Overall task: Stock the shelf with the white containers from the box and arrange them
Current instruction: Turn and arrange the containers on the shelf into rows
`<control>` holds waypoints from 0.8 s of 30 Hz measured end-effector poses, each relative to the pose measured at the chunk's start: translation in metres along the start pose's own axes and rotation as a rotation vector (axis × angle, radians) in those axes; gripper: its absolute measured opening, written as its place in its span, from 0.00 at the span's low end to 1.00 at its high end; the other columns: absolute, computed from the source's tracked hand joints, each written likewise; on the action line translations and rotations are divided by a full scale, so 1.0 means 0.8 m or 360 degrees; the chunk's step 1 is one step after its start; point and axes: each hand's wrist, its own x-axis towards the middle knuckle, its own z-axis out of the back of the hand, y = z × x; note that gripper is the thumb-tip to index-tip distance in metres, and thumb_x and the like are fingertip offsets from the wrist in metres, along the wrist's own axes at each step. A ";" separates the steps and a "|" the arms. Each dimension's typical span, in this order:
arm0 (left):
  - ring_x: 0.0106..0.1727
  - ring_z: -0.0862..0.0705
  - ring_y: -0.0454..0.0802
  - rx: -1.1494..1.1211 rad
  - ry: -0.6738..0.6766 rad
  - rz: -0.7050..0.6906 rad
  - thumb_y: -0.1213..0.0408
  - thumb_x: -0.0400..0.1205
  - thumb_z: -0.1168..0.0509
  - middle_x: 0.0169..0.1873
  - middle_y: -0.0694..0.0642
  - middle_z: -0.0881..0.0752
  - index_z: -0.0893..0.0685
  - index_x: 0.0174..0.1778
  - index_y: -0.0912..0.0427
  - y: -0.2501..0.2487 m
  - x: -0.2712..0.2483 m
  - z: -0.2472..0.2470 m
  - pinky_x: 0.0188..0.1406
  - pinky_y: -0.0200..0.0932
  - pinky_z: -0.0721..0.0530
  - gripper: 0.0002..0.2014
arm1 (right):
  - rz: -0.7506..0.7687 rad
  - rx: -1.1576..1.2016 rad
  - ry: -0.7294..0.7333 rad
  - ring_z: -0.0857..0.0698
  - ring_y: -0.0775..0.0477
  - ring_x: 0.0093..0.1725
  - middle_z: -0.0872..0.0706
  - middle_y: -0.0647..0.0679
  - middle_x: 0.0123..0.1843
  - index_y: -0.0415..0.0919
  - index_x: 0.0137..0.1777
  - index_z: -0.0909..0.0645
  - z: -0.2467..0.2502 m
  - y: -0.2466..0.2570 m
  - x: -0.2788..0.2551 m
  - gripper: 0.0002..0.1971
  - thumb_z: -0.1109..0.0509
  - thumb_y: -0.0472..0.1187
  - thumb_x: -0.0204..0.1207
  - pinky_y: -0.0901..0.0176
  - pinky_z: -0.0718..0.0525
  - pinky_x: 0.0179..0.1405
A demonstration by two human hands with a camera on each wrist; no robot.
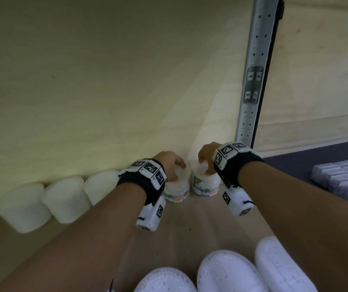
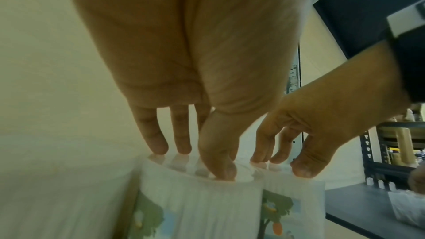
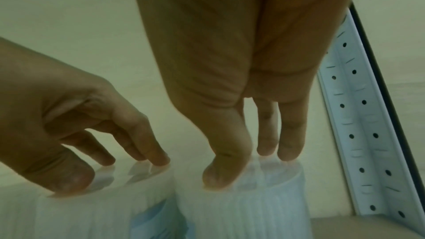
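Two white cotton-bud containers with picture labels stand side by side at the back of the wooden shelf (image 1: 200,218). My left hand (image 1: 178,171) (image 2: 190,159) rests its thumb and fairly straight fingertips on the clear lid of the left container (image 1: 178,189) (image 2: 202,206). My right hand (image 1: 205,166) (image 3: 248,164) touches the lid of the right container (image 1: 205,185) (image 3: 241,212) in the same way. Neither hand's fingers wrap down the sides. A row of three more white containers (image 1: 65,197) lines the back wall to the left.
Three white lids (image 1: 225,270) sit at the shelf's near edge, below my arms. A perforated metal upright (image 1: 253,81) (image 3: 358,134) stands just right of the right container. Beyond it, a dark shelf holds pale purple packs (image 1: 343,178). The back wall is light plywood.
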 end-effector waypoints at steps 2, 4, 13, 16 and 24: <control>0.70 0.23 0.56 0.0025 0.0036 -0.0032 0.67 0.79 0.30 0.71 0.55 0.24 0.21 0.71 0.51 -0.005 -0.006 0.002 0.64 0.43 0.25 0.23 | -0.0018 0.0053 0.0045 0.14 0.44 0.49 0.14 0.52 0.51 0.53 0.48 0.16 -0.005 -0.006 0.011 0.19 0.30 0.52 0.54 0.46 0.13 0.52; 0.70 0.23 0.57 0.0073 0.0093 -0.0087 0.67 0.78 0.30 0.71 0.56 0.24 0.22 0.72 0.54 -0.013 -0.013 0.004 0.65 0.44 0.25 0.24 | -0.0009 0.0066 0.0134 0.15 0.45 0.48 0.15 0.53 0.48 0.49 0.48 0.17 0.004 0.001 -0.012 0.18 0.29 0.51 0.56 0.48 0.14 0.53; 0.69 0.23 0.59 0.0219 0.0210 -0.0310 0.65 0.75 0.27 0.69 0.60 0.23 0.22 0.68 0.60 -0.050 -0.060 0.006 0.65 0.47 0.24 0.25 | -0.0003 0.0151 0.0201 0.16 0.46 0.43 0.13 0.48 0.43 0.51 0.32 0.23 -0.044 -0.036 0.016 0.20 0.21 0.58 0.45 0.47 0.18 0.52; 0.68 0.23 0.59 0.0228 0.0246 -0.0362 0.65 0.75 0.26 0.68 0.61 0.22 0.22 0.68 0.62 -0.066 -0.078 0.005 0.63 0.47 0.24 0.25 | -0.0023 0.0107 0.0158 0.15 0.47 0.47 0.15 0.52 0.47 0.54 0.34 0.25 -0.006 -0.015 -0.096 0.19 0.19 0.55 0.50 0.48 0.14 0.54; 0.64 0.21 0.58 0.0185 0.0220 -0.0429 0.63 0.74 0.25 0.65 0.60 0.21 0.22 0.65 0.61 -0.088 -0.118 -0.007 0.62 0.47 0.21 0.25 | 0.0220 0.0063 0.0155 0.26 0.49 0.45 0.21 0.43 0.49 0.43 0.40 0.29 -0.016 -0.016 -0.185 0.20 0.18 0.45 0.63 0.67 0.27 0.34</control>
